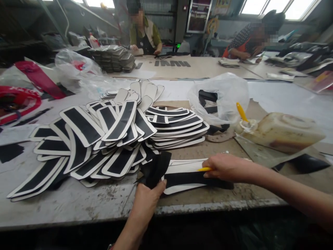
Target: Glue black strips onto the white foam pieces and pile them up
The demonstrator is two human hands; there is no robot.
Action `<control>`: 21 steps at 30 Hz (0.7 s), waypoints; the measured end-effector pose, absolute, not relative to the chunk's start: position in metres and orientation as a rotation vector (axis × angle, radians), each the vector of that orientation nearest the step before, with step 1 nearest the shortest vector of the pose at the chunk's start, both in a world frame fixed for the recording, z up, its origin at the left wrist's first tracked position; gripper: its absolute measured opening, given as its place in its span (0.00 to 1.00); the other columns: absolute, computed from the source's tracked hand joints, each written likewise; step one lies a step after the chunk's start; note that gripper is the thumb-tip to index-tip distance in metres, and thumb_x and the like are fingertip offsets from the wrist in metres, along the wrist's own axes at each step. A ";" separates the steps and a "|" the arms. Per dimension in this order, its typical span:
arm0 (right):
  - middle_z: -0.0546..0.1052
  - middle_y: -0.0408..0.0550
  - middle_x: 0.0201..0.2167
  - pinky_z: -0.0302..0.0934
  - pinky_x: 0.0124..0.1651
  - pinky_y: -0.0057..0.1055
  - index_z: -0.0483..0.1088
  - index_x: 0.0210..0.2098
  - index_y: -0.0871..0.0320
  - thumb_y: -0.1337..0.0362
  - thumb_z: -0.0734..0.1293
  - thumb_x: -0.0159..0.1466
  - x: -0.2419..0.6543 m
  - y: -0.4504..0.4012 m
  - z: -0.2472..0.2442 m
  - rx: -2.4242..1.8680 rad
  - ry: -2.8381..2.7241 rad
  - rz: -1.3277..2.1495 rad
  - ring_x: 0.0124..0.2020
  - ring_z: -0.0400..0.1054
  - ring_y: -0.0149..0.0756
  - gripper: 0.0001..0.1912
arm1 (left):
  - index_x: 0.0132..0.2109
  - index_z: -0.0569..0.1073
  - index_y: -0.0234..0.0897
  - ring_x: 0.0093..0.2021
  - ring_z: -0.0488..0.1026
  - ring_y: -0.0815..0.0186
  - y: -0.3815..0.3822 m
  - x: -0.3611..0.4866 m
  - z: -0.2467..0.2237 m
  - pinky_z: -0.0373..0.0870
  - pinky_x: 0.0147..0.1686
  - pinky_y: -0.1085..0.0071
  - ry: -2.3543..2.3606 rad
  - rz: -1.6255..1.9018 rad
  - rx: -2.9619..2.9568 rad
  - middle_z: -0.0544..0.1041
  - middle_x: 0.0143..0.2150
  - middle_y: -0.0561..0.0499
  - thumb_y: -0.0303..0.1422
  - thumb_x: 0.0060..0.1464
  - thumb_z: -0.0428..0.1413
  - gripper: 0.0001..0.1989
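Note:
On the table's near side, a curved white panel [179, 189] lies with a black strip [184, 178] along it. My left hand [149, 196] is closed on a bunch of black strips [157, 166], its thumb at the panel's left end. My right hand [223, 169] is closed around a slim yellow tool [204, 169] whose tip points left; the rest of it is hidden. That hand rests over the panel's right part, touching the black strip. Left of the hands spreads a loose heap of white panels with black strips [80, 125], and behind them is a neater stack [179, 128].
A cloudy plastic bottle [291, 133] lies on its side at right, a yellow handle [241, 111] standing in its opening. Behind the stack sits a clear plastic bag [229, 93] with black pieces. Two people work at the far table [197, 67]. A red ring [19, 104] lies far left.

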State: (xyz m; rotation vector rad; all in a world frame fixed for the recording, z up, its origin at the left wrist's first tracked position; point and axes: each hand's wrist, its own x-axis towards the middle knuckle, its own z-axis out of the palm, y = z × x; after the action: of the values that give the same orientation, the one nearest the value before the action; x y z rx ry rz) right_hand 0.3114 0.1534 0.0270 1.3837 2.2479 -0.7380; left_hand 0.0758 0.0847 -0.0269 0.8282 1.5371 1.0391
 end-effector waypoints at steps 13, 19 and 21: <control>0.75 0.50 0.34 0.55 0.36 0.29 0.68 0.32 0.59 0.58 0.59 0.62 0.358 0.123 -0.004 1.970 2.196 -0.717 0.35 0.68 0.39 0.11 | 0.26 0.66 0.34 0.17 0.61 0.73 0.060 0.071 -0.040 0.56 0.15 0.78 1.590 1.068 0.590 0.66 0.18 0.58 0.38 0.33 0.66 0.17; 0.75 0.51 0.35 0.56 0.38 0.31 0.68 0.33 0.57 0.54 0.60 0.62 0.356 0.120 -0.018 2.107 2.090 -0.596 0.38 0.69 0.43 0.13 | 0.29 0.65 0.37 0.14 0.61 0.70 0.062 0.073 -0.046 0.55 0.10 0.77 1.683 1.052 0.634 0.66 0.17 0.60 0.41 0.28 0.67 0.23; 0.75 0.52 0.35 0.56 0.38 0.32 0.68 0.34 0.57 0.53 0.61 0.61 0.354 0.121 -0.018 2.119 2.068 -0.589 0.39 0.69 0.45 0.13 | 0.28 0.64 0.38 0.14 0.62 0.69 0.064 0.072 -0.044 0.56 0.10 0.76 1.669 1.037 0.662 0.66 0.16 0.60 0.42 0.26 0.67 0.24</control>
State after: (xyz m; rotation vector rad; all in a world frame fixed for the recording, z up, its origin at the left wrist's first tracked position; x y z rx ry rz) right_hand 0.3544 0.1206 -0.0181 2.1195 2.0679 -0.5892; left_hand 0.0725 0.0642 -0.0443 0.6624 1.6688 1.0372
